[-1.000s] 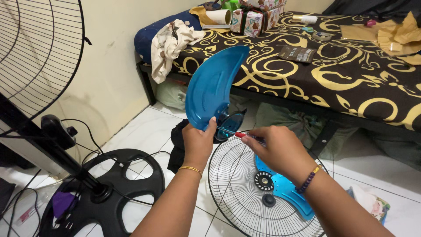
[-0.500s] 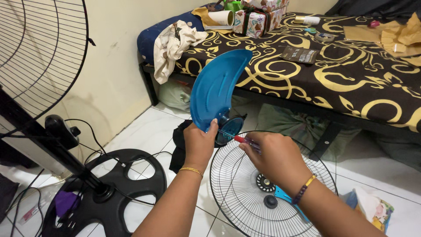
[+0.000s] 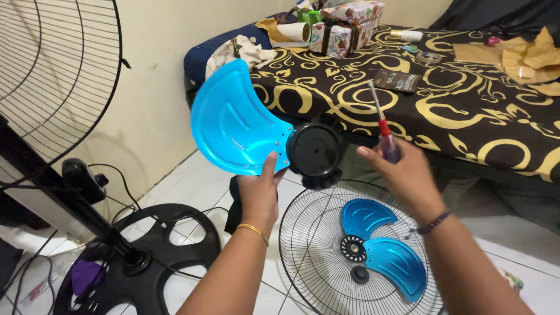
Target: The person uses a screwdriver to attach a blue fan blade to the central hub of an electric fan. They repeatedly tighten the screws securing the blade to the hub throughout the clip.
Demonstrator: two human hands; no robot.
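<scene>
- On the floor, nearest: wire grille (image 3: 318,256) with two blue blades (image 3: 382,248) lying in it.
- Left of it: black fan base (image 3: 163,233).
- Left hand (image 3: 259,189) gripping a blue blade (image 3: 233,125) fixed to a black hub (image 3: 315,150), raised above the grille.
- Right hand (image 3: 405,169) closed around a screwdriver (image 3: 382,128), tip up.
- Beyond: bed (image 3: 466,105), gift boxes (image 3: 341,23) at its far corner.

Cream wall (image 3: 157,87), white-tiled floor (image 3: 192,175), bed (image 3: 466,111)
</scene>
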